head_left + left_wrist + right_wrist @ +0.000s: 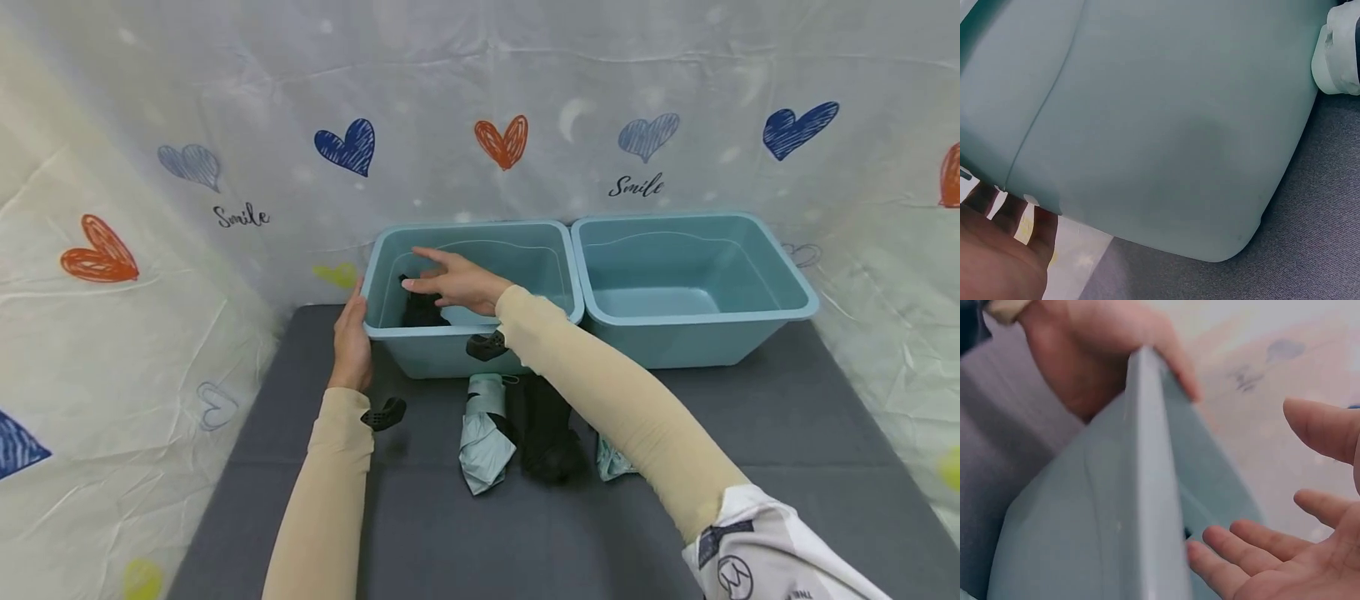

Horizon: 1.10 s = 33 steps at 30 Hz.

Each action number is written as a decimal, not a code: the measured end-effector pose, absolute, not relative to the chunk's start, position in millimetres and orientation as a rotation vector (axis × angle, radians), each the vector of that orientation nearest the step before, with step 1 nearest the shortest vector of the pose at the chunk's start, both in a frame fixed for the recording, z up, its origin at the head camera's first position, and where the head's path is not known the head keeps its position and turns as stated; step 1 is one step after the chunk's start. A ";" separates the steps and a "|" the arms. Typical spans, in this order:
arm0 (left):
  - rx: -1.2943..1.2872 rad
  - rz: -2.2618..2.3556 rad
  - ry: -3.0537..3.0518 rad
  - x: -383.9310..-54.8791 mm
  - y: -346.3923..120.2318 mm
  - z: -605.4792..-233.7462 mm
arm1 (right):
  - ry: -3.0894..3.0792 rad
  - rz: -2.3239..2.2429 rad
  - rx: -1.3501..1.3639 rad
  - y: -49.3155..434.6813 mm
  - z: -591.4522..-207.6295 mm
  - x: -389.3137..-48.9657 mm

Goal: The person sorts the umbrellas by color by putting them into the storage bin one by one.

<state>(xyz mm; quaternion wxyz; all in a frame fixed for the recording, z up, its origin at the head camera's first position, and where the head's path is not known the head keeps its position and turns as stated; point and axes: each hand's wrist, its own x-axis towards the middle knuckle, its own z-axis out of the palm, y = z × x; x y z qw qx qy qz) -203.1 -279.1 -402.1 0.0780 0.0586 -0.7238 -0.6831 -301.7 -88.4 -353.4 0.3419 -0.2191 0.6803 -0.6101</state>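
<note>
My left hand (pixel 351 346) rests against the left end of the left light-blue plastic bin (pixel 450 354), its fingers extended along the outside below the rim. Over that bin's opening, my right hand (pixel 465 283) is spread with nothing in it; in the right wrist view its palm and fingers (pixel 1266 547) show. Beneath it inside the bin lies a black bundle (pixel 422 312), partly hidden, its kind unclear. In front of the bin, a folded pale-blue umbrella (pixel 486 446) lies beside a black folded item (pixel 551 442). My right forearm partly covers another pale-blue folded item (pixel 613 461).
A second light-blue bin (pixel 693 337) stands right beside the first, with nothing seen inside. Both stand on a dark grey cloth-covered table (pixel 450 542). A pale curtain (pixel 427 92) printed with hearts hangs behind and at the sides.
</note>
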 end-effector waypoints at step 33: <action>0.150 -2.002 -2.127 -222.5 -289.5 -432.2 | 2.046 -1.561 -0.762 159.9 -407.8 -175.2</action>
